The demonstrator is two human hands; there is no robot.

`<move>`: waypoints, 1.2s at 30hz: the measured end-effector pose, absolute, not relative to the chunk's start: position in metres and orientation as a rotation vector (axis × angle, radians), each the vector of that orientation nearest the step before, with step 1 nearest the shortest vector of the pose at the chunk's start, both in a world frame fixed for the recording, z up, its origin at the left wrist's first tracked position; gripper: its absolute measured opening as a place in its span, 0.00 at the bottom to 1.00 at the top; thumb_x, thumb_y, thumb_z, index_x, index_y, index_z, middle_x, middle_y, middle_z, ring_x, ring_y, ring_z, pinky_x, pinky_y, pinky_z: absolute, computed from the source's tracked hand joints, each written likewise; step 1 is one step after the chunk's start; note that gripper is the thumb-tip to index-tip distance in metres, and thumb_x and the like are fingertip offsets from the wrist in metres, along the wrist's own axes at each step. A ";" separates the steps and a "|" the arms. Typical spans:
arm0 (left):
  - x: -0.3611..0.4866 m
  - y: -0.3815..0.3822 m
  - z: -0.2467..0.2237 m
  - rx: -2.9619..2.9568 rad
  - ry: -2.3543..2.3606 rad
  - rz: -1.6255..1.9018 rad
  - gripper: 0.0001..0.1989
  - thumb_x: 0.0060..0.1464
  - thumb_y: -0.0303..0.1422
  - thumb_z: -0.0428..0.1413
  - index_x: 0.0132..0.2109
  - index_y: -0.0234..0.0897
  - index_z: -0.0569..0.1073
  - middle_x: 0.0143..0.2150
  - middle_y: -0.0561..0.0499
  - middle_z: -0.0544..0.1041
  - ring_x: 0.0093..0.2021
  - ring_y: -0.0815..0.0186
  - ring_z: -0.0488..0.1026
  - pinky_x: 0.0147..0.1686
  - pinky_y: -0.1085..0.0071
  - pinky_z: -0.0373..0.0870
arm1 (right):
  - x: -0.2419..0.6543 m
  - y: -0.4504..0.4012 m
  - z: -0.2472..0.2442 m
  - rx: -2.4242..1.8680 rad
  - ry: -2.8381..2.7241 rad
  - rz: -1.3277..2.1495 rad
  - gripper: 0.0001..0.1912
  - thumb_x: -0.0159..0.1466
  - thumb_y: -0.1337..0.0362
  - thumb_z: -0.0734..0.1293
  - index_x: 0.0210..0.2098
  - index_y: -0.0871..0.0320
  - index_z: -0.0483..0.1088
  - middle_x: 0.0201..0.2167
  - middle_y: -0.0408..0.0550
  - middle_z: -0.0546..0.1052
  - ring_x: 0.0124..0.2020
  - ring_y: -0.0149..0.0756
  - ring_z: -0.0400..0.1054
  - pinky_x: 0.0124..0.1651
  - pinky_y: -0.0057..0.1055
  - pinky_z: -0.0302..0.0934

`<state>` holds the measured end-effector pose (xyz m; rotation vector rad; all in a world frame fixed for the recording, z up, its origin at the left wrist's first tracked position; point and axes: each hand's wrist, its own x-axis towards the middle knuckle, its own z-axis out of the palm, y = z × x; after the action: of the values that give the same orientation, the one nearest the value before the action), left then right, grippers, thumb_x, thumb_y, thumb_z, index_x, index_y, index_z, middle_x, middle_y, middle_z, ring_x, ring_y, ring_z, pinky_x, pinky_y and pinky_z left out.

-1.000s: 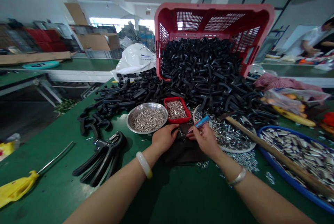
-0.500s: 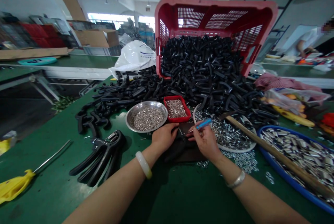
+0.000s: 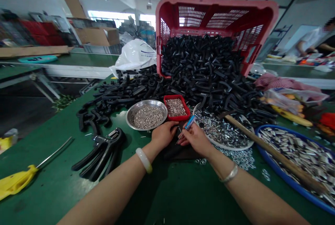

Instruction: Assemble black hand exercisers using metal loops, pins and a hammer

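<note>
My left hand [image 3: 162,136] is closed at the near side of the metal bowl, its fingers on a black plastic handle [image 3: 171,151]. That handle lies over a dark flat block [image 3: 187,154], and the fingers partly hide it. My right hand [image 3: 195,139] grips a slim blue-handled tool [image 3: 190,122] whose thin metal tip slants down toward the handle. What the tip touches is too small to make out. Tiny metal parts fill the metal bowl [image 3: 128,120], and small pins fill the red tray [image 3: 188,111].
A red basket [image 3: 217,3] spills black handles across the back. Assembled hand grips [image 3: 107,151] lie left, near a yellow-wrapped metal rod [image 3: 19,183]. To the right are a white dish [image 3: 235,147] of metal parts, a wooden-handled hammer [image 3: 272,150] and a blue basin [image 3: 281,179]. Another person [image 3: 309,41] is far right.
My right hand has moved left and the blue-handled tool has turned more upright, its tip lower by the handle. My left hand has barely moved.
</note>
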<state>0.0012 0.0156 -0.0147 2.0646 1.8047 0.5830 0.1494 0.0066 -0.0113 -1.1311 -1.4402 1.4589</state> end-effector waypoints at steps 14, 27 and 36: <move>0.002 0.015 -0.013 2.059 1.821 0.576 0.16 0.55 0.38 0.46 0.49 0.48 0.68 0.47 0.55 0.73 0.43 0.64 0.70 0.40 0.70 0.65 | 0.171 0.002 -0.022 -1.123 -1.465 0.970 0.15 0.57 0.55 0.61 0.37 0.56 0.54 0.27 0.44 0.71 0.26 0.36 0.72 0.22 0.30 0.68; 0.003 0.014 -0.015 2.103 1.834 0.626 0.15 0.55 0.38 0.46 0.48 0.48 0.69 0.47 0.56 0.73 0.43 0.64 0.71 0.40 0.70 0.65 | 0.159 0.006 -0.005 -1.171 -2.054 0.439 0.06 0.58 0.66 0.57 0.37 0.58 0.59 0.27 0.48 0.72 0.27 0.36 0.70 0.32 0.33 0.64; 0.008 0.017 -0.018 2.222 1.881 0.559 0.16 0.57 0.37 0.43 0.50 0.47 0.67 0.48 0.54 0.72 0.43 0.65 0.70 0.41 0.70 0.64 | 0.153 0.052 0.036 -0.926 -1.712 0.704 0.11 0.61 0.61 0.56 0.43 0.56 0.54 0.31 0.46 0.73 0.25 0.30 0.70 0.25 0.27 0.65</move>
<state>0.0079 0.0172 -0.0175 2.2225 1.8807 0.5594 0.1534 0.0521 0.0359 -0.9261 -1.7115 0.7037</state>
